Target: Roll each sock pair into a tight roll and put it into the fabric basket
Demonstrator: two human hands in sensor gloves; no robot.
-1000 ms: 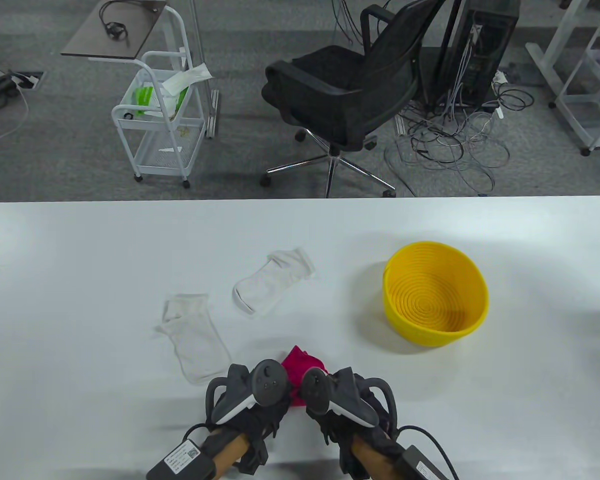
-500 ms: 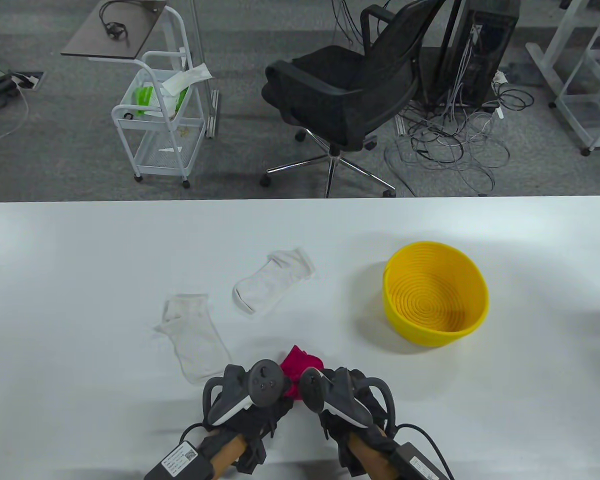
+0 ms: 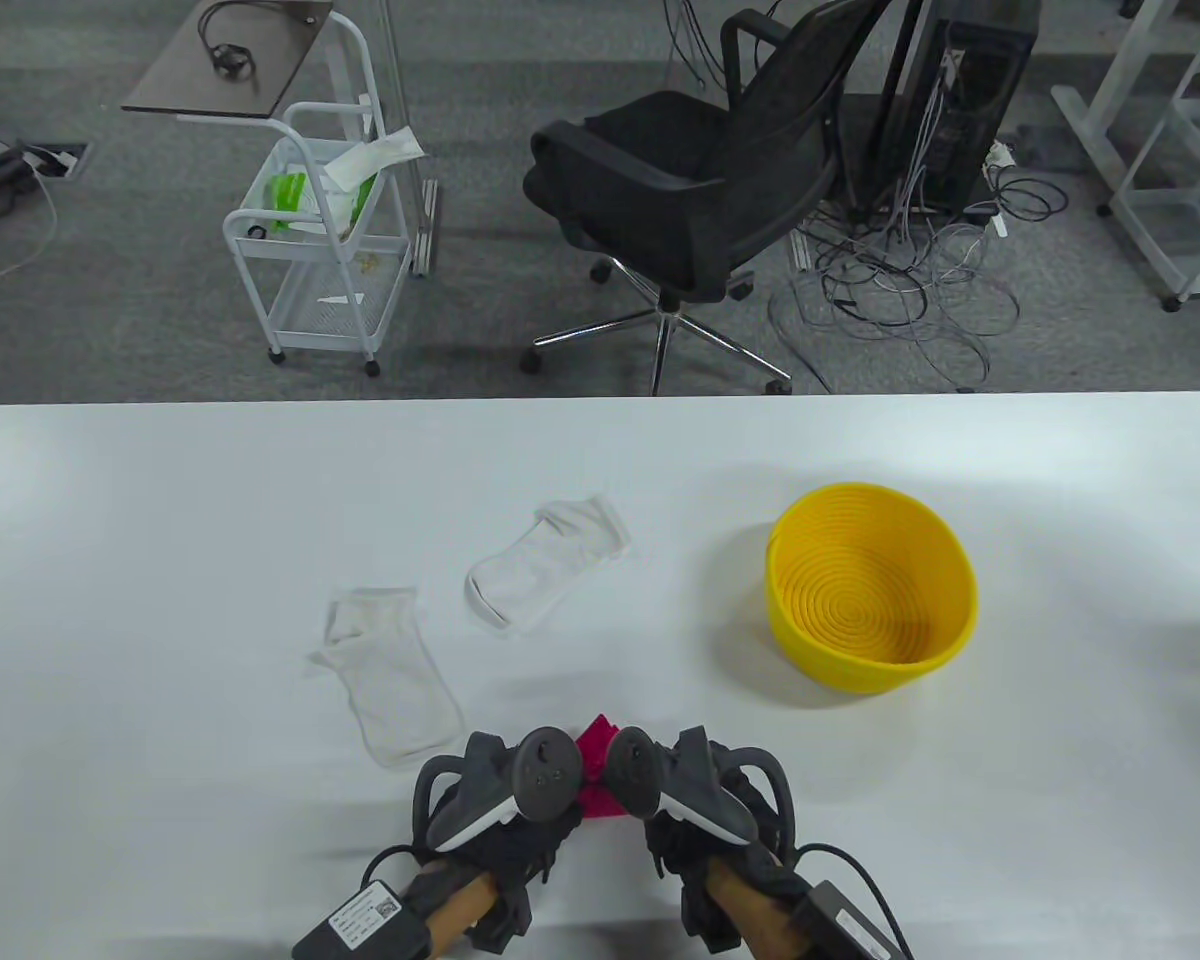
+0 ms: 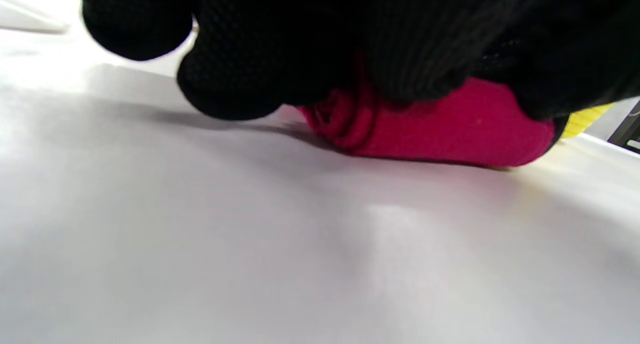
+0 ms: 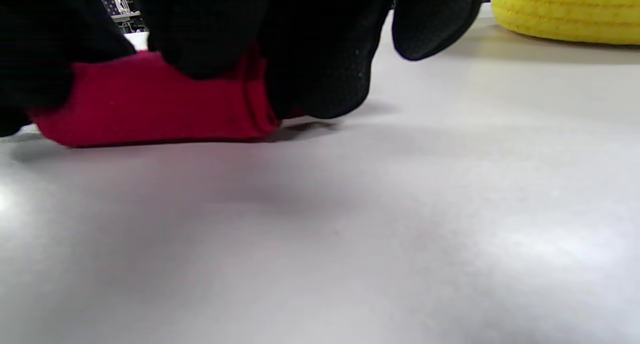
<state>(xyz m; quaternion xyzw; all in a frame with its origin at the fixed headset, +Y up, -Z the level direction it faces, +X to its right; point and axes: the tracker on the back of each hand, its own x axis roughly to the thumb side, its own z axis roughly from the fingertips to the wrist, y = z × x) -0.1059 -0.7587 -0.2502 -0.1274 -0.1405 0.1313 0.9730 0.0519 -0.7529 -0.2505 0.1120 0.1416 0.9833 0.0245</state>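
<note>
A magenta sock roll (image 3: 596, 770) lies on the white table (image 3: 160, 500) near the front edge, mostly hidden under both hands. My left hand (image 3: 520, 800) curls its fingers over the roll's left end, and the coiled layers of the magenta sock roll (image 4: 430, 133) show in the left wrist view. My right hand (image 3: 680, 800) grips the right end of the magenta sock roll (image 5: 150, 103). Two white socks lie flat: one white sock (image 3: 390, 675) left of the hands, another white sock (image 3: 545, 575) farther back. The yellow basket (image 3: 870, 590) stands empty to the right.
Beyond the table's far edge stand a black office chair (image 3: 700, 170), a white wire cart (image 3: 315, 230) and tangled cables (image 3: 910, 270) on the floor. The yellow basket (image 5: 565, 13) shows behind my right hand in the right wrist view.
Both hands have closed in toward each other and rolled forward; less of the magenta sock shows beyond them than a second ago. The white socks and basket stay put.
</note>
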